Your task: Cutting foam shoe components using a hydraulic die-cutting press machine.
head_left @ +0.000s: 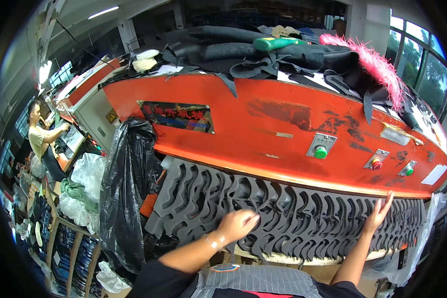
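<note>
Overhanging slotted grey sheet (289, 227): left grip (238, 225) curled, perhaps touching; right grip (377, 216) extended.

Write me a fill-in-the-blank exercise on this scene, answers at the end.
The hand with pale patches at its wrist is the person's ____ one.
Behind the right hand, the cut-out sheet is coloured ____.
Of the machine's three round buttons, the middle button is ____.
The fluffy thing on top is bright ____.

Missing words: left; grey; red; pink.
</note>
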The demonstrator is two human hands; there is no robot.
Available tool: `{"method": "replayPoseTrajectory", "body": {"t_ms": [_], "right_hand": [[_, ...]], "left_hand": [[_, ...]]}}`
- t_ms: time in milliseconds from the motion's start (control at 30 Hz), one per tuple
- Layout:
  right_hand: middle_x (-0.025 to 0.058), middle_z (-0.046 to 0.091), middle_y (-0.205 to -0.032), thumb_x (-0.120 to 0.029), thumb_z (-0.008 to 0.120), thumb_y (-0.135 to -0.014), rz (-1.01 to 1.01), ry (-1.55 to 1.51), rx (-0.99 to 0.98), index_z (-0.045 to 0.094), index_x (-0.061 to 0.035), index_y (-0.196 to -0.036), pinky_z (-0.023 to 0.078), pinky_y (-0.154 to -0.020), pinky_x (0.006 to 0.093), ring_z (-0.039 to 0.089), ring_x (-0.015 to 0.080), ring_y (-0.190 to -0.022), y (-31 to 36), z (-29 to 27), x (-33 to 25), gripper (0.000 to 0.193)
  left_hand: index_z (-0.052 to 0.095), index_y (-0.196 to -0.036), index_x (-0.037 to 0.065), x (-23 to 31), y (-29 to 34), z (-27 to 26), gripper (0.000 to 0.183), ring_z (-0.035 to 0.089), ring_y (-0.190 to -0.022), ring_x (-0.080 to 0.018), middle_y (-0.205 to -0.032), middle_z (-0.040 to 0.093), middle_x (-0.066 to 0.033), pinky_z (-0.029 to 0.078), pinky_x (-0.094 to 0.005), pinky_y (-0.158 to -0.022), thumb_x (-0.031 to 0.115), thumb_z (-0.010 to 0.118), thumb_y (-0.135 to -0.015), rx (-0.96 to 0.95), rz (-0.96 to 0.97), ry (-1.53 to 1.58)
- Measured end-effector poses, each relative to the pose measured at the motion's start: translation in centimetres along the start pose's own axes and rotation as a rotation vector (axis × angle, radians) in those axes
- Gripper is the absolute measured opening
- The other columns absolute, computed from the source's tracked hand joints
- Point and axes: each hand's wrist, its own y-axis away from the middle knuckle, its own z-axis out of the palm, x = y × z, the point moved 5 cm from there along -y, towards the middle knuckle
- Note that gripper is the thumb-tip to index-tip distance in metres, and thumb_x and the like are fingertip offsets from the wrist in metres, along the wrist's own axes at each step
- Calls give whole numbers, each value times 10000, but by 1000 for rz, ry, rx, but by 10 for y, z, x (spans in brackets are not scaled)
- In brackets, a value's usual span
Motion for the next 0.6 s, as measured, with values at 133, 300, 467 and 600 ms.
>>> {"method": "replayPoseTrajectory", "body": {"t_ms": [133,300,467,600], "right_hand": [[105,528,-1291,-80,570,-892,139,-136,-186,464,-2,-1341,361,-1011,333,505,201,-1183,83,43,-33,468],[124,617,-956,-110,695,-720,-106,-194,-630,604,-14,-1039,490,-787,365,600,259,-878,165,154,-208,346],[91,620,-838,-334,749,-737,-709,-110,-1277,641,-83,-916,463,-675,399,598,296,-782,238,191,-336,327],[168,610,-905,-374,770,-701,-471,177,-1486,614,-42,-1002,507,-774,433,625,355,-862,275,170,-289,474]], "left_hand": [[658,-831,104,-24,108,-53,126,632,-728,-299,-801,664,-79,504,-401,-645,229,672,-837,129,-89,-189],[658,-940,106,-14,131,-74,219,578,-970,-286,-1011,646,-71,447,-391,-832,270,703,-802,114,7,-327],[657,-1015,158,-22,146,-56,274,565,-1014,-238,-1021,622,-15,380,-422,-847,343,650,-814,-31,-26,-486],[635,-1024,158,-18,159,-61,292,556,-1001,-244,-1009,615,-31,362,-424,-854,391,615,-849,58,49,-441]]}}
